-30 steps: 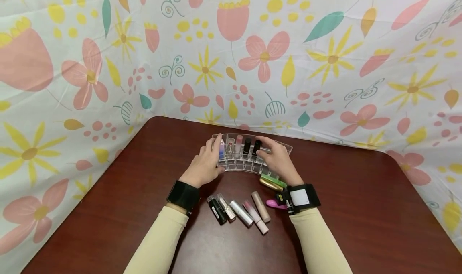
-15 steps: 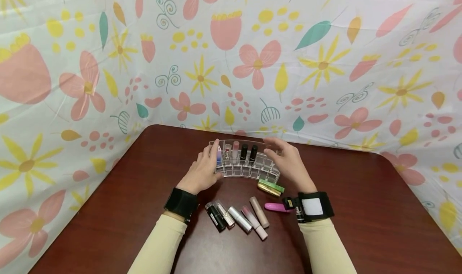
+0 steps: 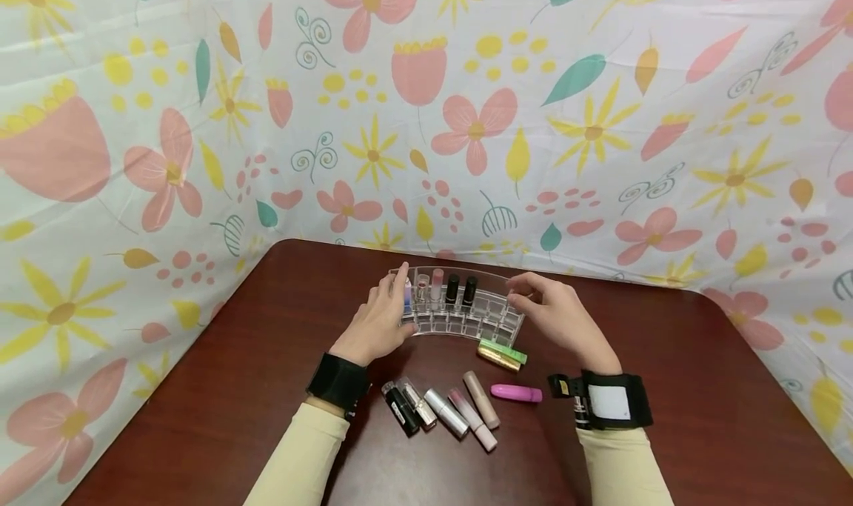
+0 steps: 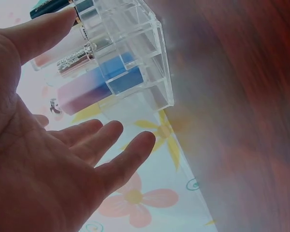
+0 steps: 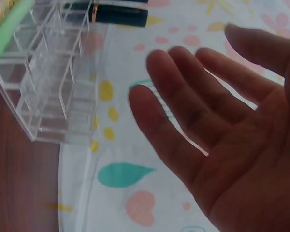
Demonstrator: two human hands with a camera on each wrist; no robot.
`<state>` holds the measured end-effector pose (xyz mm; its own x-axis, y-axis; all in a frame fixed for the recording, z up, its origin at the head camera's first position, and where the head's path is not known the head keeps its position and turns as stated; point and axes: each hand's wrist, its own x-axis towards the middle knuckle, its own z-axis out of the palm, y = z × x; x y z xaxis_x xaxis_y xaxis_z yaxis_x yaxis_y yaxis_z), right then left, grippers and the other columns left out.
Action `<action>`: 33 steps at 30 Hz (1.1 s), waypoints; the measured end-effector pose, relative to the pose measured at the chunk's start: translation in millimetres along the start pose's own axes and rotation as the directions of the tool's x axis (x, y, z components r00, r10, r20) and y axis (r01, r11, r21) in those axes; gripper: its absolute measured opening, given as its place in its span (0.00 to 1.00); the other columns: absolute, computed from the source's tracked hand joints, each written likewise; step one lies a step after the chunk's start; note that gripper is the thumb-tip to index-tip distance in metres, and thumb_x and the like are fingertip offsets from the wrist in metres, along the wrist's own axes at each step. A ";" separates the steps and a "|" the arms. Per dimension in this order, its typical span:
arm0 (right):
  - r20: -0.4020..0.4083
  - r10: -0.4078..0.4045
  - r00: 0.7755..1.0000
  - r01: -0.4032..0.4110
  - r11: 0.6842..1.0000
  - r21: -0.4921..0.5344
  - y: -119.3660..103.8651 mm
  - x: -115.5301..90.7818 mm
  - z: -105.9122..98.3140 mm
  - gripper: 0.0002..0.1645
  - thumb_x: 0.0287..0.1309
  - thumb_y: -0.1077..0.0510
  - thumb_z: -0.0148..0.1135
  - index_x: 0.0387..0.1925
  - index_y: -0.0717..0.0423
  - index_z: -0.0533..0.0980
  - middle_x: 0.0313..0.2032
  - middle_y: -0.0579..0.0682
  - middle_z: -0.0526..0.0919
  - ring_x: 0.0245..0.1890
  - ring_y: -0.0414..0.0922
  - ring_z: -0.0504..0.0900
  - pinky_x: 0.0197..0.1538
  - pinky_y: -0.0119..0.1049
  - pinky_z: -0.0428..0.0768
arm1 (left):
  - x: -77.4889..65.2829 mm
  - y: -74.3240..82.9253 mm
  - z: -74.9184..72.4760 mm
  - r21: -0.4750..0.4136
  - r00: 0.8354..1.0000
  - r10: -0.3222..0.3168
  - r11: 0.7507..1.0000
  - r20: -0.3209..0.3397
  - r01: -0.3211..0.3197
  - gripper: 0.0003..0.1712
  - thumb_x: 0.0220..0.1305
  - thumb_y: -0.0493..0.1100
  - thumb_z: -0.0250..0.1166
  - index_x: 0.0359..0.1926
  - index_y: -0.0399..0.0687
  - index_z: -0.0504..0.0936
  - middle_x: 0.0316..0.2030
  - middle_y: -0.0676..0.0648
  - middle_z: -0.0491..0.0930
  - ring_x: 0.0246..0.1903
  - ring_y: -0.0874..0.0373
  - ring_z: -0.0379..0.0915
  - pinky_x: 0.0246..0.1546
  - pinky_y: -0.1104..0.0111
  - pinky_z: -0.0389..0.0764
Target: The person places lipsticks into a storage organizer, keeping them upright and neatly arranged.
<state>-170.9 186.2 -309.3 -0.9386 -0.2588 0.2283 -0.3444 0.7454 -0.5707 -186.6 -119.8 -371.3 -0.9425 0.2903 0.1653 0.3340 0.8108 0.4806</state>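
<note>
A clear, curved, tiered lipstick organizer (image 3: 432, 328) stands on the table, several lipsticks upright in its back row. My left hand (image 3: 373, 321) is at its left end, fingers loosely extended, beside a blue-and-pink lipstick (image 4: 84, 92). In the left wrist view nothing is in its palm, and the thumb overlaps the lipsticks. At the organizer's right end is my right hand (image 3: 560, 313). The right wrist view shows its fingers (image 5: 198, 116) relaxed and holding nothing. Two black lipsticks, one the rightmost black lipstick (image 3: 469, 290), stand mid-row; compartments to their right hold nothing.
Nearer the person lie a black lipstick (image 3: 400, 408), a silver tube (image 3: 446, 413), a pink tube (image 3: 472, 419), a beige tube (image 3: 481, 399) and a magenta tube (image 3: 516, 393). Green (image 3: 503, 350) and gold (image 3: 498, 358) tubes touch the organizer's front right. A floral cloth (image 3: 426, 121) hangs behind.
My right hand has moved away from the rightmost black lipstick, to the right and toward the person, leaving it standing in the organizer. The left hand has stayed at the left end.
</note>
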 end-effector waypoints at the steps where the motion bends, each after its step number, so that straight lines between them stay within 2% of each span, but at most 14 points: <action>1: 0.008 0.000 1.000 0.000 1.000 -0.009 0.0 -2.1 -2.1 0.15 0.72 0.51 0.60 0.56 0.48 0.80 0.45 0.50 0.87 0.40 0.47 0.83 0.39 0.39 0.77 | -0.1 1.2 -0.3 0.003 1.000 0.004 1.000 -0.005 -0.004 0.62 0.67 0.48 0.70 0.82 0.57 0.30 0.79 0.36 0.48 0.76 0.36 0.52 0.58 0.42 0.74; 5: 0.032 -0.007 0.999 0.008 0.999 -0.033 -0.2 -7.6 -7.9 0.14 0.71 0.52 0.61 0.54 0.49 0.80 0.45 0.50 0.88 0.38 0.44 0.82 0.40 0.38 0.78 | -1.8 10.0 -5.0 0.050 1.000 0.009 0.999 -0.029 -0.007 0.63 0.66 0.50 0.70 0.82 0.57 0.30 0.79 0.36 0.46 0.76 0.37 0.52 0.59 0.41 0.73; 8: 0.038 -0.012 0.999 0.013 0.999 -0.035 -1.3 -10.1 -10.7 0.14 0.71 0.53 0.62 0.54 0.49 0.81 0.45 0.51 0.88 0.37 0.44 0.82 0.39 0.38 0.79 | -4.9 23.2 -13.1 0.109 0.998 0.032 0.994 -0.062 -0.025 0.62 0.66 0.52 0.71 0.82 0.55 0.32 0.79 0.35 0.46 0.76 0.37 0.52 0.61 0.41 0.73; 12: 0.028 -0.021 0.999 0.022 0.999 -0.041 -4.3 -14.8 -14.8 0.13 0.70 0.53 0.62 0.53 0.49 0.81 0.44 0.50 0.88 0.36 0.43 0.81 0.38 0.36 0.78 | -11.3 50.3 -24.3 0.185 0.984 0.128 0.977 -0.123 -0.104 0.57 0.65 0.54 0.70 0.82 0.52 0.43 0.78 0.34 0.50 0.75 0.37 0.55 0.61 0.41 0.74; 13: 0.026 -0.024 0.999 0.025 0.999 -0.044 -5.0 -16.3 -15.6 0.13 0.70 0.54 0.62 0.53 0.49 0.81 0.43 0.50 0.88 0.36 0.43 0.81 0.38 0.36 0.78 | -13.4 58.2 -26.1 0.205 0.976 0.166 0.969 -0.139 -0.136 0.54 0.65 0.54 0.70 0.81 0.51 0.47 0.77 0.35 0.52 0.74 0.37 0.57 0.61 0.41 0.74; 15: 0.027 -0.033 0.999 0.035 0.998 -0.052 -6.3 -19.3 -15.9 0.11 0.69 0.55 0.63 0.51 0.49 0.82 0.42 0.49 0.88 0.35 0.42 0.81 0.37 0.35 0.78 | -17.4 73.2 -26.2 0.255 0.948 0.268 0.941 -0.171 -0.220 0.48 0.65 0.54 0.70 0.78 0.50 0.56 0.75 0.36 0.60 0.71 0.40 0.64 0.60 0.43 0.76; 18: 0.058 -0.055 0.997 0.059 0.996 -0.068 -6.6 -22.9 -11.9 0.10 0.68 0.56 0.65 0.49 0.50 0.82 0.39 0.48 0.88 0.36 0.43 0.82 0.37 0.35 0.79 | -21.5 90.8 -17.0 0.341 0.886 0.428 0.872 -0.181 -0.352 0.39 0.65 0.54 0.70 0.72 0.49 0.67 0.66 0.42 0.73 0.61 0.48 0.75 0.56 0.53 0.82; 20: 0.119 -0.069 0.990 0.079 0.994 -0.079 -5.7 -24.7 -5.9 0.10 0.66 0.58 0.66 0.48 0.53 0.83 0.38 0.48 0.88 0.36 0.43 0.84 0.37 0.35 0.80 | -22.6 97.8 -3.5 0.387 0.860 0.493 0.825 -0.134 -0.412 0.33 0.66 0.54 0.69 0.69 0.50 0.72 0.59 0.47 0.78 0.54 0.54 0.79 0.51 0.60 0.84; 21: 0.155 -0.071 0.985 0.085 0.993 -0.086 -5.1 -25.3 -2.1 0.10 0.65 0.59 0.66 0.47 0.55 0.83 0.37 0.49 0.88 0.37 0.42 0.85 0.37 0.35 0.81 | -22.6 99.9 4.7 0.400 0.855 0.508 0.808 -0.100 -0.433 0.31 0.67 0.54 0.68 0.67 0.51 0.74 0.56 0.49 0.79 0.52 0.56 0.79 0.48 0.62 0.85; 23: 0.232 -0.060 0.971 0.088 0.990 -0.112 -3.7 -26.3 6.5 0.10 0.62 0.61 0.67 0.46 0.57 0.83 0.35 0.48 0.88 0.35 0.41 0.85 0.36 0.36 0.81 | -22.3 102.7 22.0 0.409 0.864 0.504 0.791 -0.012 -0.456 0.28 0.68 0.55 0.67 0.65 0.53 0.75 0.55 0.51 0.80 0.51 0.57 0.79 0.48 0.63 0.85; 25: 0.297 -0.033 0.954 0.080 0.986 -0.147 -2.7 -26.8 15.3 0.10 0.59 0.63 0.68 0.44 0.58 0.83 0.31 0.48 0.86 0.31 0.40 0.82 0.33 0.36 0.79 | -22.2 103.3 37.5 0.412 0.881 0.467 0.790 0.075 -0.454 0.28 0.69 0.55 0.65 0.66 0.55 0.75 0.58 0.51 0.79 0.53 0.57 0.78 0.49 0.60 0.84; 27: 0.320 -0.003 0.947 0.068 0.979 -0.193 -2.0 -27.2 23.3 0.11 0.56 0.63 0.69 0.43 0.57 0.83 0.28 0.46 0.84 0.28 0.39 0.79 0.32 0.36 0.77 | -22.3 103.9 48.8 0.407 0.889 0.434 0.793 0.146 -0.453 0.27 0.70 0.56 0.64 0.66 0.57 0.75 0.62 0.51 0.77 0.57 0.56 0.77 0.52 0.57 0.83; 29: 0.322 0.012 0.947 0.064 0.972 -0.227 -1.4 -27.7 30.1 0.12 0.53 0.63 0.70 0.42 0.56 0.84 0.27 0.45 0.81 0.27 0.39 0.75 0.32 0.37 0.75 | -23.0 105.2 55.5 0.397 0.891 0.413 0.798 0.188 -0.454 0.26 0.70 0.56 0.64 0.66 0.58 0.75 0.63 0.52 0.76 0.59 0.56 0.76 0.54 0.55 0.82; 33: 0.317 0.031 0.948 0.047 0.971 -0.236 -0.2 -29.8 38.9 0.11 0.50 0.65 0.72 0.37 0.52 0.85 0.27 0.44 0.81 0.27 0.41 0.73 0.32 0.37 0.73 | -27.4 109.5 60.1 0.401 0.881 0.408 0.785 0.237 -0.472 0.24 0.70 0.58 0.65 0.62 0.60 0.78 0.60 0.54 0.78 0.56 0.58 0.76 0.50 0.58 0.82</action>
<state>-143.7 169.9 -346.6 -0.9075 -0.4169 -0.0516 -0.3730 0.8562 -0.3576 -123.9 -8.5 -374.9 -0.6931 0.7076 0.1376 0.7091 0.7036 -0.0461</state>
